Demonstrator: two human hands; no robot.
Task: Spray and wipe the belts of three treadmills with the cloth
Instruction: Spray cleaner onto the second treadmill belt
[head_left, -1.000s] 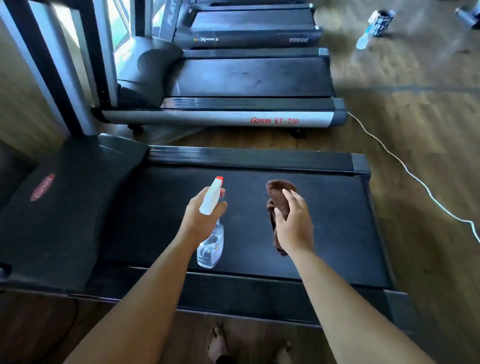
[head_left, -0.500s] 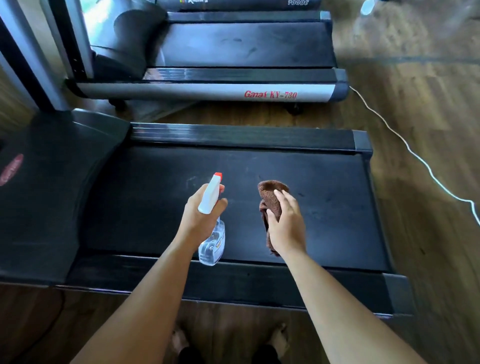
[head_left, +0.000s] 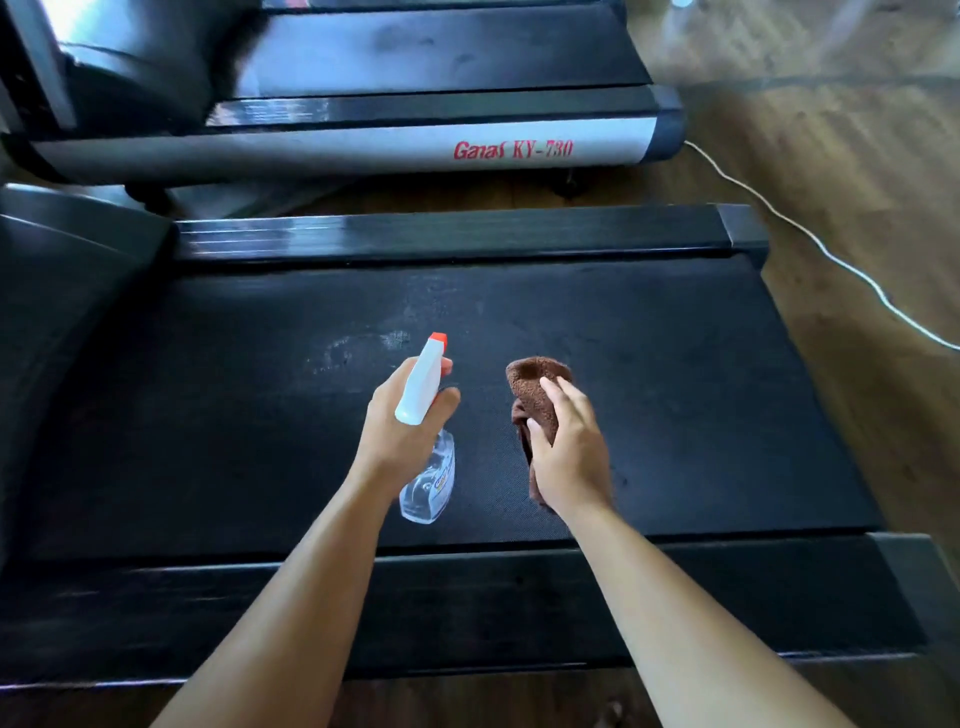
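While the left hand (head_left: 402, 431) grips the clear white-headed spray bottle (head_left: 427, 447) aimed mid-frame at the black treadmill belt (head_left: 675, 389), the right hand's (head_left: 569, 452) fingers (head_left: 563, 395) clutch the brown terry cloth (head_left: 535, 384), ready to wipe.

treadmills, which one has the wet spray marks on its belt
The near black treadmill under the hands; pale wet flecks show ahead of the spray bottle. The silver Ganas one shows none.

A white cable (head_left: 810, 241) snakes across the wooden floor (head_left: 857, 130) at right.
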